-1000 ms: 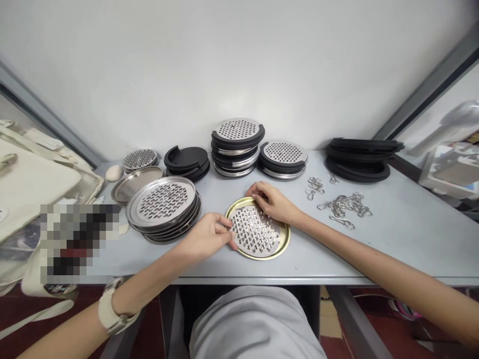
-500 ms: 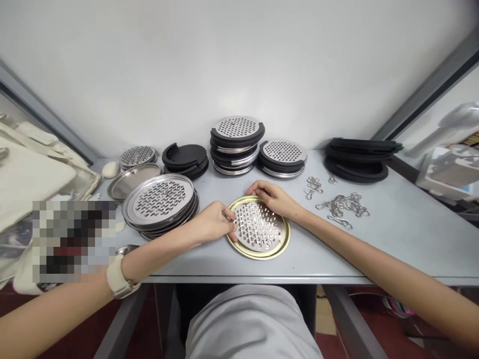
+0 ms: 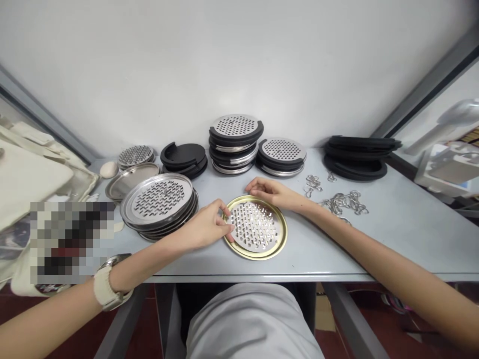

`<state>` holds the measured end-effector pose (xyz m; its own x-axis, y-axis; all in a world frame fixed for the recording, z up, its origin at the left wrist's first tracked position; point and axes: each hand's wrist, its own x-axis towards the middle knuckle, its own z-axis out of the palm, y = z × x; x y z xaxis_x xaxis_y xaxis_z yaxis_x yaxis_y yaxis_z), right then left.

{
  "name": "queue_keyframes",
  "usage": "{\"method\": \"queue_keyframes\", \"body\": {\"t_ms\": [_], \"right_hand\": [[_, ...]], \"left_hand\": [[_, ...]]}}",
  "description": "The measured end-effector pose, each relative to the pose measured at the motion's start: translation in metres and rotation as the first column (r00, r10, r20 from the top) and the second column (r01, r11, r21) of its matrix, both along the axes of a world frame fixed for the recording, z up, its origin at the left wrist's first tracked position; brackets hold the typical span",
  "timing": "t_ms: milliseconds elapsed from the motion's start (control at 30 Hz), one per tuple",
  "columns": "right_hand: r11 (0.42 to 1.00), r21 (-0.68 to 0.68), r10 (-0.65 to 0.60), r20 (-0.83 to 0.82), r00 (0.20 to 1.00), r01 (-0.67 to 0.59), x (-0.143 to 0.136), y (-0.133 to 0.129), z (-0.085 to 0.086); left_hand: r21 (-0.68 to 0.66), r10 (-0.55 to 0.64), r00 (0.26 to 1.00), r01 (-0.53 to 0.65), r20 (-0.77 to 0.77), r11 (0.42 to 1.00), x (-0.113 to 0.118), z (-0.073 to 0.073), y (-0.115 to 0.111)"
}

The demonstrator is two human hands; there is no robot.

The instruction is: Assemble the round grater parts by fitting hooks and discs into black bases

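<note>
In front of me on the table lies a round gold-rimmed lid-like dish (image 3: 282, 239) with a silver grater disc (image 3: 255, 229) in it. My left hand (image 3: 211, 225) is at its left edge, with the thumb and bent fingers closed around the rim and the disc's border. My right hand (image 3: 270, 193) rests at the back rim, its fingers loosely bent and a little apart, with nothing visible in them. The undersides of both hands' fingers are partly hidden.
Left stands a stack of grater discs in dark pans (image 3: 157, 199), with a plain metal dish (image 3: 132, 179) behind. Black holders (image 3: 183, 157) and stacked graters in holders (image 3: 236, 127) line the wall. Metal hooks (image 3: 346, 203) lie right, before more black rings (image 3: 355, 167).
My left hand and the dish have shifted slightly left. The right hand's fingers have lifted a little at the back rim. The whole view has also moved slightly.
</note>
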<state>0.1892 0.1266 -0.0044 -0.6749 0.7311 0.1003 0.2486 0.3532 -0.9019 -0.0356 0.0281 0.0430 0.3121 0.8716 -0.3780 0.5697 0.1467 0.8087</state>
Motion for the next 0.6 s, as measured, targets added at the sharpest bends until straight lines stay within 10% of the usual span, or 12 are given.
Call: {"method": "queue_keyframes", "body": {"t_ms": [600], "right_hand": [[0.999,0.024,0.044,-0.09,0.995,-0.042,-0.0005,0.0034,-0.005]], "left_hand": [[-0.044,0.071,0.988,-0.066,0.134,0.997,-0.003,-0.0001,-0.0048]]}}
